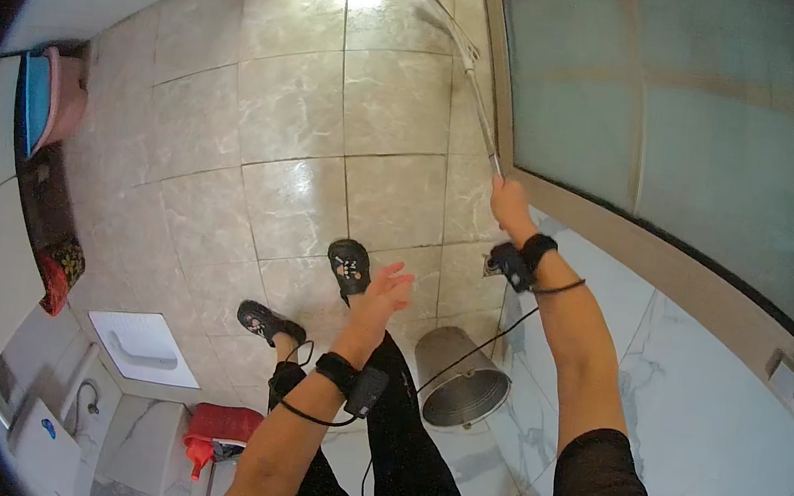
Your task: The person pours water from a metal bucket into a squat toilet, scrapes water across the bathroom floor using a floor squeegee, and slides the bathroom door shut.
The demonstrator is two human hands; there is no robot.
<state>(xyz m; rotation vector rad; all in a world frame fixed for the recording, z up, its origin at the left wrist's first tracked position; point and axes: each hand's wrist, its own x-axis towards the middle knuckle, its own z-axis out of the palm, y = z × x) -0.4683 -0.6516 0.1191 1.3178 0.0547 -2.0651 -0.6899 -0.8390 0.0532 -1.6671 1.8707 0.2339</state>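
My right hand [510, 205] is closed around the handle of a mop [479, 107]. The mop slants away from me along the door frame, and its thin grey head rests on the tiled floor [303, 88] near the doorway. Held out over my black shoe [349, 267], my left hand [383, 298] is empty with its fingers apart. A grey bucket [466, 351] stands beside my leg, between my two arms. Its inside is too dark to make out.
A frosted glass door [727, 140] stands on the right. At the left are a squat toilet [145, 348], a pink basin [65, 98] and a blue basin [35, 102]. A red container [222, 422] sits near my left arm. Cables hang from both wrists.
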